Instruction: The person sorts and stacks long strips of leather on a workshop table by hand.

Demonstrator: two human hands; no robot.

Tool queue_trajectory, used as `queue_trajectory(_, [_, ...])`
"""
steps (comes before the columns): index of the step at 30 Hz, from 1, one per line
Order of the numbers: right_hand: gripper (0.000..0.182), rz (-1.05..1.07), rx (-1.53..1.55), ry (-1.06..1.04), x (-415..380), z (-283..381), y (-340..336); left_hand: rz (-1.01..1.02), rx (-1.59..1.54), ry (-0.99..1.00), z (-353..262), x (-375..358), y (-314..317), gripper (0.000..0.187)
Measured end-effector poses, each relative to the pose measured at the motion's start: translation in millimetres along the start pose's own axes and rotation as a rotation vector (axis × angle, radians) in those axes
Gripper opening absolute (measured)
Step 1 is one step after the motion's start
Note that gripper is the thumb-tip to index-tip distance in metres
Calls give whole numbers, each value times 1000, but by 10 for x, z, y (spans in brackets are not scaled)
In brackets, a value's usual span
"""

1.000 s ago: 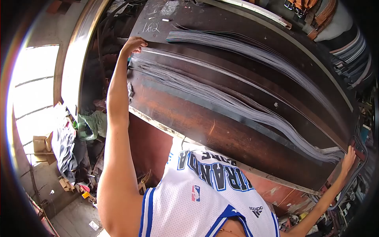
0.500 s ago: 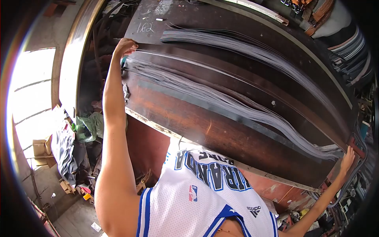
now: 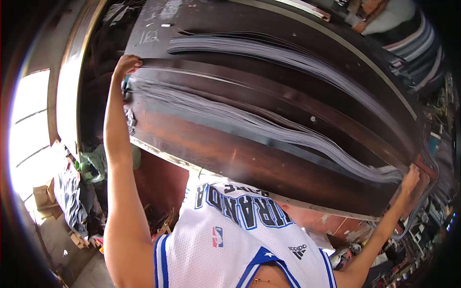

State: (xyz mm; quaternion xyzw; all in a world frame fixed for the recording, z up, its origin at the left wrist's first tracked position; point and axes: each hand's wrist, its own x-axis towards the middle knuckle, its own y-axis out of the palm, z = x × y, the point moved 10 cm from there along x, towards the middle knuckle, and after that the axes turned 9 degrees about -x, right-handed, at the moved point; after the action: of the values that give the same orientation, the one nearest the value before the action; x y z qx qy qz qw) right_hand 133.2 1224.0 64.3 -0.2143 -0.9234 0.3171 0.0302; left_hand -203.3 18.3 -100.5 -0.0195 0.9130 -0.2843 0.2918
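A long dark brown strip [image 3: 283, 93], leather-like, runs across the dark tabletop. Its far left end is pinched in my left hand [image 3: 127, 66], with the fingers closed at the table's left edge. At the opposite end, my right hand [image 3: 410, 179] has its fingers curled at the strip's tip, beside a reddish-brown block [image 3: 425, 166]; the fingertips are small and partly hidden. Nearer my body lies a wavy bundle of thin grey-edged strips [image 3: 269, 124]. Beyond the brown strip sits a second bundle of strips [image 3: 269, 52].
The dark worktable [image 3: 192, 139] carries chalk numbers [image 3: 149, 37] and a small white chalk piece [image 3: 166, 25]. Rolled straps and belts [image 3: 408, 48] are piled at the far right. Green plastic [image 3: 93, 163] and scraps lie left, near a bright window [image 3: 33, 115].
My view has shifted, so the table sits further left in it. My right hand's fingers, stretched out before, are now curled at the strip's end. The left hand keeps its pinch.
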Motion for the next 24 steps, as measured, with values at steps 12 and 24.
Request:
queue_trajectory(12, [20,-427,1002,-252,-785,2137,-2720,-2,160,-80,152,122,-124,32])
queue_trajectory(24, [12,-481,1500,-349,-1222,3528,-3687,126,-80,293,-598,-970,-27,17])
